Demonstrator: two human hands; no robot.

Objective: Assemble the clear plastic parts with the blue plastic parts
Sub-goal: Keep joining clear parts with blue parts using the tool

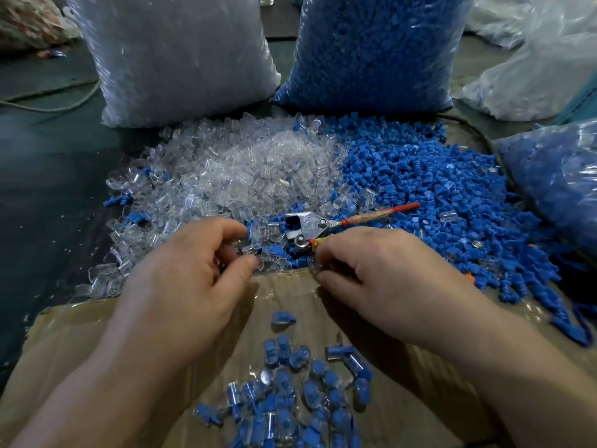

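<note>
Starting nearest, finished pieces (290, 383) lie heaped on the cardboard (80, 334) between my wrists, and the bare board around them is my only open room. My left hand (193, 270) pinches a clear part (256, 232). My right hand (371, 273) is curled tight, round what I can't tell. The pliers (307, 226) just past my fingertips could snag a knuckle. A dropped part would vanish into the clear pile (245, 169) or the blue pile (420, 189). Two sacks, the clear sack (181, 53) and the blue sack (381, 50), wall off the back.

Glossy clear plastic parts (258, 169); matt blue plastic parts (420, 189)
</note>
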